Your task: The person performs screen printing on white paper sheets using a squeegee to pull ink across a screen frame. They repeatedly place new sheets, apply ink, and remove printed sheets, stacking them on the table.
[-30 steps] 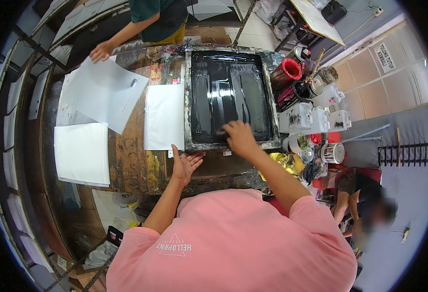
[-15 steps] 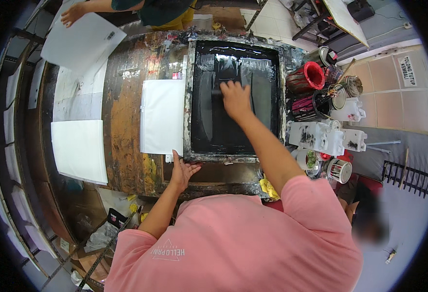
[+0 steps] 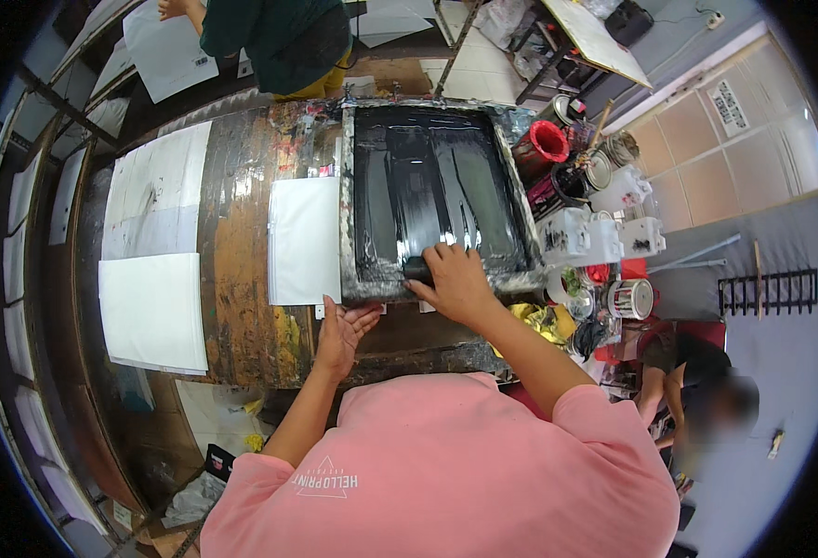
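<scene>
A printing screen [image 3: 507, 149] in a worn, paint-smeared frame lies on the table, its mesh covered with wet black ink. At its near end my right hand [image 3: 455, 279] is closed on a dark squeegee [image 3: 415, 270], largely hidden under the fingers. My left hand [image 3: 337, 339] is open, palm up, fingers stretched, at the near left corner of the frame. Just beyond its fingertips is a stack of white sheets [image 3: 303, 242], partly under the frame's left side.
Another white stack [image 3: 153, 312] lies on the stained wooden table [image 3: 232, 260] at left. Right of the screen stand a red paint pot [image 3: 547, 141], white plastic containers [image 3: 567, 232] and a yellow cloth [image 3: 539, 321]. A co-worker [image 3: 283, 42] holds a white sheet [image 3: 163, 51] across the table; another person [image 3: 679, 372] is at right.
My right hand has drawn the squeegee from the screen's middle to its near end, leaving streaks in the ink. The left hand stays by the corner. The co-worker's sheet has moved away from the table.
</scene>
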The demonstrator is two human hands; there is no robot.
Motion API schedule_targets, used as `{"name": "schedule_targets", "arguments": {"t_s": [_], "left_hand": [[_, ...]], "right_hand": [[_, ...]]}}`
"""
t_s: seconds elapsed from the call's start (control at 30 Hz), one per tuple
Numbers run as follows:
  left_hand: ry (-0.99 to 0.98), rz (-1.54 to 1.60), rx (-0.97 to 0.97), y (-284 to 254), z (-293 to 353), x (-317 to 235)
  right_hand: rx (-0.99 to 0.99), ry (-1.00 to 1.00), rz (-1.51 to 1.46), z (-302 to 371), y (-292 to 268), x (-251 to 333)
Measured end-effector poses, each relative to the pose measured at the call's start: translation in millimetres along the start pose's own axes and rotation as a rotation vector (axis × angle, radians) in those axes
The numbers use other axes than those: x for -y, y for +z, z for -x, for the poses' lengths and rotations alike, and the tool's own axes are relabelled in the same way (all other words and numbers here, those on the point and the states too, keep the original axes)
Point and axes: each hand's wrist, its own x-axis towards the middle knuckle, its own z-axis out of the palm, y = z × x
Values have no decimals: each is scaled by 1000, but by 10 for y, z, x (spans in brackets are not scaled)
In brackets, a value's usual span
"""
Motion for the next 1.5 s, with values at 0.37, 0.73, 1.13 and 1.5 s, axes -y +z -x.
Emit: {"name": "schedule_targets", "arguments": {"t_s": [0.37,0.73,1.13,1.5], "left_hand": [[427,-1413,-219,63,-316,-769],[148,-2121,-497,-738,-201,-76],[899,-1435,-608,147,-338,-869],[746,-1683,-1105,-834,-315,-1381]], "right_hand": [[-830,-117,119,-738,-1383,-31],[-735,-33,67,-1037,-1920,-2],[-742,-66,21,-1045,-1918,7],[-802,-94,67,-912,-1631,-47]]}}
